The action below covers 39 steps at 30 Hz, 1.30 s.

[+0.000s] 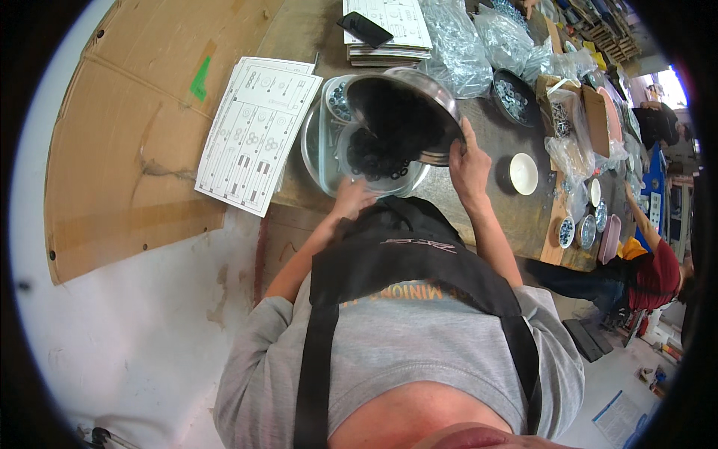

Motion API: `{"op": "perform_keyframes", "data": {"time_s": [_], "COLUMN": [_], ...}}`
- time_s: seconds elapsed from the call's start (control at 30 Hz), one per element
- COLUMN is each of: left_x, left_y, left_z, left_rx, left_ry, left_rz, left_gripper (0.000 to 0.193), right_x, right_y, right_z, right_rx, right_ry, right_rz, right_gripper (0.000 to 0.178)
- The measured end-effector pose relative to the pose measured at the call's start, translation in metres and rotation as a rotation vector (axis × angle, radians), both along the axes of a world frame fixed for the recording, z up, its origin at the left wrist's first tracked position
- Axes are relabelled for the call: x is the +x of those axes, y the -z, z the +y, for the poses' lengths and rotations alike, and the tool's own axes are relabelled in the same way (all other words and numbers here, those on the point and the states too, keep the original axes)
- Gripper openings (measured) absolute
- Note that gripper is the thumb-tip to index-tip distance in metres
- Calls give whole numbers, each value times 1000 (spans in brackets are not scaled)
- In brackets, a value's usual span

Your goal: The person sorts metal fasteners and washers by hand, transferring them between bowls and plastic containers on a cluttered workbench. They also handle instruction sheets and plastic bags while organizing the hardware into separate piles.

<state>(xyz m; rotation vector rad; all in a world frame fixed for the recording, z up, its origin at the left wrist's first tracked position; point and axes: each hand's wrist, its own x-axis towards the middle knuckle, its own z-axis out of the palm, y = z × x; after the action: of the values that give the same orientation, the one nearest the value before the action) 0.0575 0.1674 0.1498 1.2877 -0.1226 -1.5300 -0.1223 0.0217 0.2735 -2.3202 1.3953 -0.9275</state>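
Note:
My right hand [469, 161] grips the rim of a shiny metal bowl [446, 101] from its right side. The bowl is tilted toward the left and holds a dark mass of black rings [404, 116]. Below it, more black rings [368, 156] lie in a heap inside a clear plastic tub [323, 153]. At the near edge of this tub is my left hand [353, 198], its fingers closed over the rim. A small bowl of bluish metal parts [339, 101] stands at the tub's far left corner. Another metal bowl's rim [307, 142] shows under the tub.
Printed sheets [258, 131] lie left of the tub, beside a brown board [134, 135]. Farther back are a stack of sheets [407, 26] with a phone [365, 28] and plastic bags [455, 52]. A white bowl [523, 173] stands right; beyond it, a person in red [654, 277].

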Motion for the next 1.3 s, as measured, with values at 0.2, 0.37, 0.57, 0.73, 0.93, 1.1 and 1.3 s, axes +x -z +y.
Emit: {"op": "perform_keyframes", "data": {"time_s": [0.2, 0.37, 0.57, 0.73, 0.93, 1.1, 1.3], "left_x": [1, 3, 2, 2, 1, 0, -6], "left_y": [-13, -13, 2, 11, 15, 13, 3], "left_z": [-2, -4, -2, -1, 2, 2, 15], "left_rx": [10, 25, 22, 74, 13, 21, 85], "left_ry": [6, 3, -30, -79, -77, -60, -94], "left_rz": [-15, -48, -22, -1, -66, -88, -252], "left_gripper": [35, 36, 34, 33, 37, 32, 42], "right_x": [7, 5, 0, -3, -15, -67, -140], "right_y": [11, 8, 5, 1, 17, 75, 186], "right_z": [6, 10, 12, 4, -23, -68, -113], "right_rx": [-199, -260, -447, -376, -85, 649, 1191], "right_ry": [-142, -159, -254, -202, 41, 325, 709], "right_rz": [53, 70, -28, -148, -467, -946, -1216], "right_gripper": [56, 54, 50, 49, 29, 32, 23]}}
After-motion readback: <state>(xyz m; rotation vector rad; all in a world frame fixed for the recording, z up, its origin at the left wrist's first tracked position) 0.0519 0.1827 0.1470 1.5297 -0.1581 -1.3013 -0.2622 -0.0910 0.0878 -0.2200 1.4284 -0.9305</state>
